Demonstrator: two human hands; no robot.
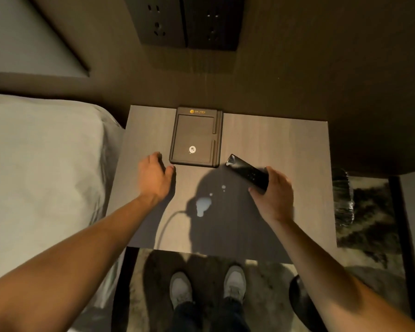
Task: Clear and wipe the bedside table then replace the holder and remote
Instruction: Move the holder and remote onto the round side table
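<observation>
The right hand [272,192] is gripping the remote [247,172], while the open left hand [155,178] is reaching for the holder [195,136] lying just beyond it on the counter [273,144].

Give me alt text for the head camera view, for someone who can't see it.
Seen from above, a person's right hand grips a black remote over a wooden bedside table, while the open left hand reaches toward a dark holder. Pale liquid spots lie on the tabletop; a bed is to the left.
</observation>
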